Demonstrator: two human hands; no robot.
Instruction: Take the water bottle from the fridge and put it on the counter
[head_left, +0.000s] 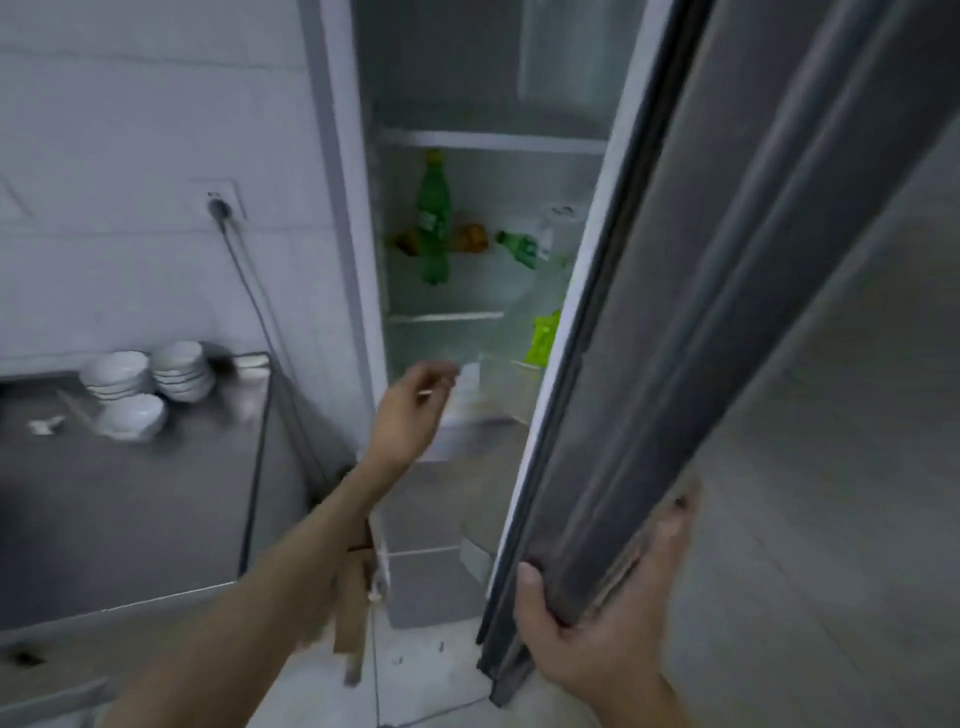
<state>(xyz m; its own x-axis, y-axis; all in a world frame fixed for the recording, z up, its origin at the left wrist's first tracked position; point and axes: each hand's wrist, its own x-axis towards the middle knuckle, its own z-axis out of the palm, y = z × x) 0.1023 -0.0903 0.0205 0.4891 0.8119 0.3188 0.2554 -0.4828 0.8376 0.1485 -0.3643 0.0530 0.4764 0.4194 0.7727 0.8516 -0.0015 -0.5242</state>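
The person's right hand (597, 618) gripped the lower edge of the tall grey steel fridge door (727, 312), fingers wrapped round it and thumb on the inner seal, holding it open. The left hand (415, 400) reached into the white-walled fridge (358, 260), its fingers loosely curled and close together, at the front of the lower glass shelf; motion blur hid whether they had closed on anything.

Which item was the water bottle was not certain. The likeliest was a clear plastic bottle (540, 291) leaning against the fridge's right side, above and to the right of the reaching hand, pale and hard to trace. A tall green plastic bottle (434, 218) stood upright on the middle shelf towards the fridge's left wall, with a smaller green bottle (517, 248) lying on its side further right and two orange-brown fruits (470, 238) behind.

To do this step well, the hand probably needed to rise and shift rightwards inside the fridge, spread its fingers, and wrap them round the clear bottle's body below the shoulder, since a tilted bottle could slide if caught only by the neck. The door should be kept wide until the bottle was clear. The grey steel surface (130, 493) left of the fridge, carrying stacked white bowls (150, 379), offered bare space nearer its front edge.
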